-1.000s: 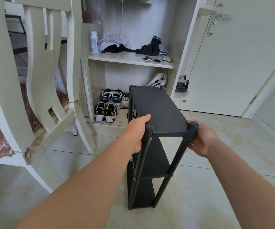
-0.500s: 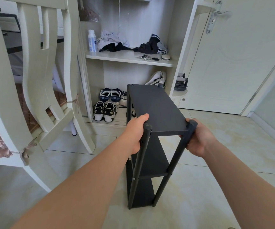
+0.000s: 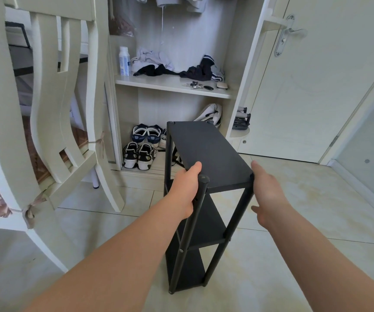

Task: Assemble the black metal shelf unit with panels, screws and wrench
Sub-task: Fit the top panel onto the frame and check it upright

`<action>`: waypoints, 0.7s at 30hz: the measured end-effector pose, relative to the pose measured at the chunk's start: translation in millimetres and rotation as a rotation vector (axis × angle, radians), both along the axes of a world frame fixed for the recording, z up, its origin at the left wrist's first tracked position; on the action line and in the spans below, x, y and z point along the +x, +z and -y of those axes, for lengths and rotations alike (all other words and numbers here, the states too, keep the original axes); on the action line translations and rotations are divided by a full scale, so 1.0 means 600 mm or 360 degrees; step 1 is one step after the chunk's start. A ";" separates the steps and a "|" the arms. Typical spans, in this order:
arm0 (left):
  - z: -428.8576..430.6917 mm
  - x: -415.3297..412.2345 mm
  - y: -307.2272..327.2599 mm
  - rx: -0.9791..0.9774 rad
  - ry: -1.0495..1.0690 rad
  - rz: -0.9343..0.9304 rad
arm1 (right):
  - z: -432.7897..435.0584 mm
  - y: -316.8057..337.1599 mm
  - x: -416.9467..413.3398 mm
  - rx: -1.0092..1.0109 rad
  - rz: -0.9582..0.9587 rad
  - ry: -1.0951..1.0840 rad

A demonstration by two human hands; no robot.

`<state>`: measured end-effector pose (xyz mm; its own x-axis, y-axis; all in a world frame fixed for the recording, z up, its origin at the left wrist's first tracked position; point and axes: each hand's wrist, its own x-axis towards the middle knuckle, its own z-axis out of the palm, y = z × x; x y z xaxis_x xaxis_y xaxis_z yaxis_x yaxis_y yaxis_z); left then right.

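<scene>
The black metal shelf unit [image 3: 206, 152] stands upright on the tiled floor, with three flat panels joined by round black posts. My left hand [image 3: 185, 188] is closed around the near left corner of its top panel, thumb lying on the panel. My right hand [image 3: 266, 192] is beside the near right corner with fingers spread, touching or just off the post; it holds nothing. No screws or wrench are in view.
A cream wooden chair [image 3: 53, 113] stands close on the left. Behind the shelf, an open wardrobe [image 3: 172, 86] holds clothes, keys and several shoes [image 3: 140, 154] at floor level. A white door [image 3: 298, 86] is at the right. Bare floor tiles [image 3: 305, 255] lie around the shelf.
My right hand has let go of the shelf's near right corner and opened. The left hand keeps its grip. The view has tilted slightly downward and back.
</scene>
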<state>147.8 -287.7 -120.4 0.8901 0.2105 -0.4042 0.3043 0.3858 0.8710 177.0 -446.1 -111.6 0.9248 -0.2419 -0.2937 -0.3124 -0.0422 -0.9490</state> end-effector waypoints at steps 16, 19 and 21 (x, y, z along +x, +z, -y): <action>0.052 -0.027 0.012 0.0093 -0.0327 -0.0083 | 0.022 -0.001 0.003 0.0227 0.0173 0.0169; 0.021 -0.018 0.016 0.0249 -0.0375 -0.0166 | 0.016 0.005 -0.012 0.0182 -0.0012 0.0215; -0.011 -0.007 0.021 0.0211 -0.0082 -0.0107 | 0.008 0.007 -0.026 0.0142 -0.0077 0.0301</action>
